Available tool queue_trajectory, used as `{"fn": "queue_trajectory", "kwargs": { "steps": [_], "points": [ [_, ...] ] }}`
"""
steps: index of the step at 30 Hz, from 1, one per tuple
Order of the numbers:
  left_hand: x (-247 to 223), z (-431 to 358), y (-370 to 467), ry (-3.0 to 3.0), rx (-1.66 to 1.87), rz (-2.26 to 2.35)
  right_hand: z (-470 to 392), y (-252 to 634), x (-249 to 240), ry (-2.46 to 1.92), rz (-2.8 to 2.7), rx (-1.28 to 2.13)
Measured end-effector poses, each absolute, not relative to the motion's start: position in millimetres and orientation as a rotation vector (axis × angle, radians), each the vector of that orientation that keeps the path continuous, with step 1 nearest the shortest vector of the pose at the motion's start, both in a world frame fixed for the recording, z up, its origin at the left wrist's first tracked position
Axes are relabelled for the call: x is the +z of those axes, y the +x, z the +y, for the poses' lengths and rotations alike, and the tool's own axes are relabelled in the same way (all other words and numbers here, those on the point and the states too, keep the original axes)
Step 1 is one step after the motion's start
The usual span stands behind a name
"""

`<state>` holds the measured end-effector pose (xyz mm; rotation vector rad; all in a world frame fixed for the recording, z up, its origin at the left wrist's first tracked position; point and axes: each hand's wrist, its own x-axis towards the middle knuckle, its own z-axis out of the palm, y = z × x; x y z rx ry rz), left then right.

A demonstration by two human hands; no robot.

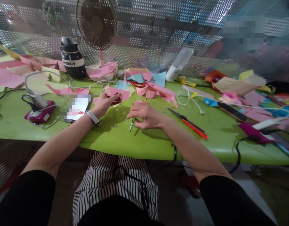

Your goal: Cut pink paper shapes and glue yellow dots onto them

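Note:
My left hand (105,104), with a pale band on its wrist, pinches a folded piece of pink paper (123,94) marked with small yellowish spots. To its right, my right hand (145,115) is closed over the green table. A slim, pointed metal tool (132,124) sticks out below its fingers, tip towards me; its grip end is hidden in the hand. More cut pink paper (156,91) lies just beyond both hands. A red-handled utility knife (193,128) rests on the table to the right of my right hand.
A phone (76,106) and a purple power strip (42,113) lie left. Behind stand a black bottle (73,62), a fan (97,25) and a leaning white bottle (179,64). White cables, paper scraps and another purple power strip (256,133) are on the right.

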<state>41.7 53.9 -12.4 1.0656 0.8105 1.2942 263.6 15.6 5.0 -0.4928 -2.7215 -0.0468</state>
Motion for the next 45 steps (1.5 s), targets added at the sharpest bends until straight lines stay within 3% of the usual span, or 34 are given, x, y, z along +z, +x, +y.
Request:
{"fn": "queue_trajectory", "kwargs": {
  "steps": [8,11,16,22,29,37,45],
  "points": [
    [-12.8,54.7,42.0,1.051,1.292,0.830,14.7,265.2,4.0,-0.477,-2.643,-0.052],
    [-12.4,54.5,42.2,1.039,1.283,0.838,9.6,265.4,10.0,-0.575,-2.431,0.317],
    [-10.9,55.3,41.5,1.006,1.265,0.822,13.0,261.6,11.9,-0.577,-1.610,1.297],
    [-7.6,51.1,45.3,0.844,1.259,0.792,20.7,251.3,5.7,-0.670,-0.880,1.679],
    [-1.3,46.6,50.4,0.696,1.154,0.750,9.2,237.5,0.1,-0.672,-1.012,1.601],
    [0.0,42.9,53.5,0.728,1.154,0.714,14.4,242.9,-10.1,-0.862,-1.700,0.753],
    [-8.6,52.4,47.7,0.801,1.269,0.746,-0.5,255.8,14.0,-1.009,-1.826,0.773]
  ]
}}
